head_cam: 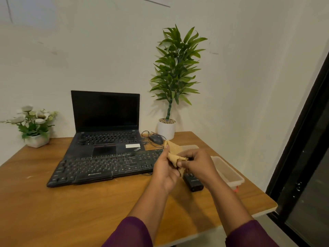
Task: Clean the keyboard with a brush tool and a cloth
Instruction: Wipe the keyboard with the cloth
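With fingers of my left hand (165, 168) and right hand (197, 163) pinching the bunched tan cloth (173, 152) over the keyboard (99, 166)'s right end, these 2 loose grips could let a dangling corner snag keycaps.

We look forward and down from head height, close over the near edge of the desk (71, 211), toward the wall (89, 50) behind its far edge.

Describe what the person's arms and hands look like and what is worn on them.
Both are bare: the left hand and right hand show no gloves or watch. The left sleeve and right sleeve are dark purple, ending partway up the forearms, leaving the wrists uncovered.
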